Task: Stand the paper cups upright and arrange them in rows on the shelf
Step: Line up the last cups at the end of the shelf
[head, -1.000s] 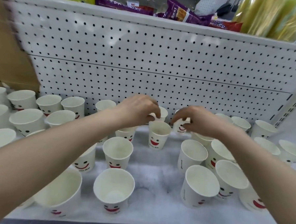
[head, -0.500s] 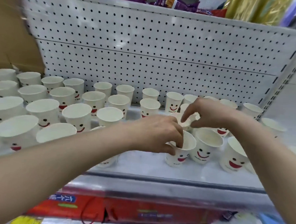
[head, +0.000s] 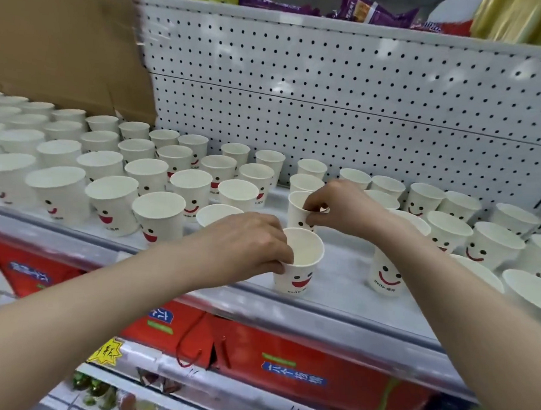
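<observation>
Change: since 0.5 s ago the left hand [head: 248, 247] keeps hold of the white smiley-face paper cup [head: 302, 269]; a brown cardboard sheet [head: 67, 47] now shows at left.
Left hand: fingers curled over that cup's rim; the cup stands upright at the front of the white metal shelf [head: 344, 265].
Right hand [head: 344, 208]: pinches the rim of a 2nd white paper cup [head: 297, 211], just behind.
Writing: "Hello" under the red smile.
Contents: front cup shows only its white inside.
</observation>
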{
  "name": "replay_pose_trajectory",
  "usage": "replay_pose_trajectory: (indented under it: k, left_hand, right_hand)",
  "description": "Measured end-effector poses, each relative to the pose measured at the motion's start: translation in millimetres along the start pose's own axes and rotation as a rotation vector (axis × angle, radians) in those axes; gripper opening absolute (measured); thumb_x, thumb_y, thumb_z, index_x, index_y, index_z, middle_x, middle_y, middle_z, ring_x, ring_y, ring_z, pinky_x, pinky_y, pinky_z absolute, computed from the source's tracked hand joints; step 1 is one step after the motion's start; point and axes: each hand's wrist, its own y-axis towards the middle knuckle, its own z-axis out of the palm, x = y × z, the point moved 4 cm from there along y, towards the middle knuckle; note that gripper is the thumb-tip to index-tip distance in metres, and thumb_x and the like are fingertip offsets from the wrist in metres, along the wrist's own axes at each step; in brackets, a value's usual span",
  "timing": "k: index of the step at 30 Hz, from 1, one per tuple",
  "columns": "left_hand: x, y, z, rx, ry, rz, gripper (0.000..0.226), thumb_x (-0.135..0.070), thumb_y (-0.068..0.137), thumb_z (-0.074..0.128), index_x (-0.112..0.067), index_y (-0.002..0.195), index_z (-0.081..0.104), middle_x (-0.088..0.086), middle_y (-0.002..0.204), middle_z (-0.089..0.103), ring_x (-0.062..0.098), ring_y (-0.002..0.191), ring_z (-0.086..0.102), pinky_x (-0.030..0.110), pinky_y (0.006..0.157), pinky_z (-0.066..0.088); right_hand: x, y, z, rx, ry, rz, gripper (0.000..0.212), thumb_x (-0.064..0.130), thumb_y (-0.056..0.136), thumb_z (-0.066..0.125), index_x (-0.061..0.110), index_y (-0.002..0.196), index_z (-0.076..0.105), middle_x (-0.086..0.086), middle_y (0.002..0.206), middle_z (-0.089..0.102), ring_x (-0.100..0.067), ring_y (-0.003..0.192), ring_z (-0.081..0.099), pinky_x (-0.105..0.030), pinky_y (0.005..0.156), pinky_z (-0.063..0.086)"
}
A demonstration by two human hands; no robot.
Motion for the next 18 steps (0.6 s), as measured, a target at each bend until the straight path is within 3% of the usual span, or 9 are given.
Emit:
replay_pose_trajectory:
  k: [3, 8, 13, 18]
  left_hand:
    - [3.3, -4.8, -5.2, 0.017, 0.023, -0.013, 0.012, -0.03, 0.087, 0.061, -0.021, 0.09, 0.069, -0.007, 0.087, 0.069, 0.021, 0.089, 0.059, 0.038, 0.069, 0.05]
    - [8.9, -7.0, -13.0, 0.035, 0.006, -0.031, 0.01, -0.028, 0.088, 0.064, -0.022, 0.093, 0.07, -0.007, 0.089, 0.07, 0.02, 0.092, 0.058, 0.037, 0.075, 0.05]
    - [12.0, -4.7, -11.8, 0.046, -0.02, -0.054, 0.015, -0.027, 0.089, 0.063, -0.022, 0.101, 0.069, -0.006, 0.095, 0.07, 0.019, 0.098, 0.057, 0.035, 0.079, 0.048]
    - [15.8, -5.0, -9.6, 0.043, -0.039, -0.079, 0.019, -0.023, 0.088, 0.063, -0.021, 0.107, 0.068, -0.005, 0.1, 0.07, 0.018, 0.105, 0.055, 0.037, 0.082, 0.049]
  right_hand:
    - [-2.1, 2.2, -2.6, 0.057, 0.03, 0.033, 0.012, 0.026, 0.079, 0.075, 0.027, 0.091, 0.075, 0.012, 0.087, 0.07, -0.012, 0.083, 0.06, -0.032, 0.074, 0.051]
    - [-13.7, -2.9, -10.1, 0.115, -0.056, 0.079, 0.024, 0.016, 0.079, 0.073, 0.026, 0.101, 0.072, 0.013, 0.1, 0.066, -0.012, 0.099, 0.051, -0.027, 0.08, 0.043]
    - [-8.2, -1.0, -3.1, 0.045, -0.048, 0.079, 0.012, 0.019, 0.082, 0.071, 0.025, 0.091, 0.074, 0.01, 0.092, 0.068, -0.013, 0.093, 0.05, -0.027, 0.074, 0.039]
    - [1.1, 1.0, 1.7, 0.015, -0.02, 0.06, 0.013, 0.029, 0.079, 0.076, 0.029, 0.092, 0.073, 0.008, 0.093, 0.066, -0.011, 0.089, 0.045, -0.036, 0.08, 0.047]
